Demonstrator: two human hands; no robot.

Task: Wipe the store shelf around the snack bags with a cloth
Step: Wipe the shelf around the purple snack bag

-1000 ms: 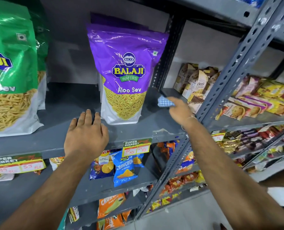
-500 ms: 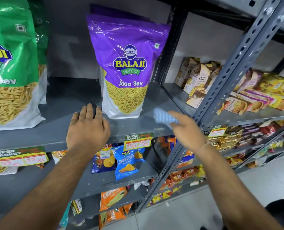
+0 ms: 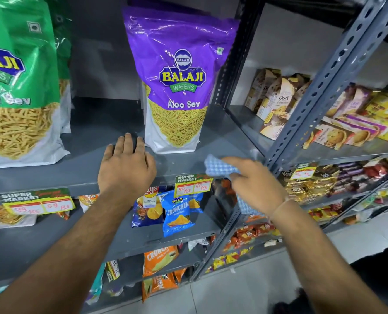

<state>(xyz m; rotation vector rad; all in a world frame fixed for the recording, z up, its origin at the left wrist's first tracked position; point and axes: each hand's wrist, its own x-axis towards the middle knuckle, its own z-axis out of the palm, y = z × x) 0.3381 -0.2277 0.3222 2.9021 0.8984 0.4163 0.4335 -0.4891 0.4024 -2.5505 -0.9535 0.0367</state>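
A purple Aloo Sev bag (image 3: 179,87) stands upright on the grey shelf (image 3: 84,162). A green sev bag (image 3: 18,87) stands at the left. My left hand (image 3: 126,166) lies flat on the shelf's front, fingers apart, just left of the purple bag's base. My right hand (image 3: 256,184) grips a blue-and-white checked cloth (image 3: 220,167) at the shelf's front edge, below and right of the purple bag. Part of the cloth hangs down under the hand.
A perforated grey upright (image 3: 319,87) rises right of my right hand. Biscuit boxes (image 3: 276,96) fill the neighbouring shelf. Price tags (image 3: 193,184) hang on the shelf's front lip. Small chip packets (image 3: 177,211) sit on the shelf below.
My right hand has drawn the cloth from the shelf's back right, beside the purple bag, forward to the front edge. The left hand has stayed flat on the shelf.
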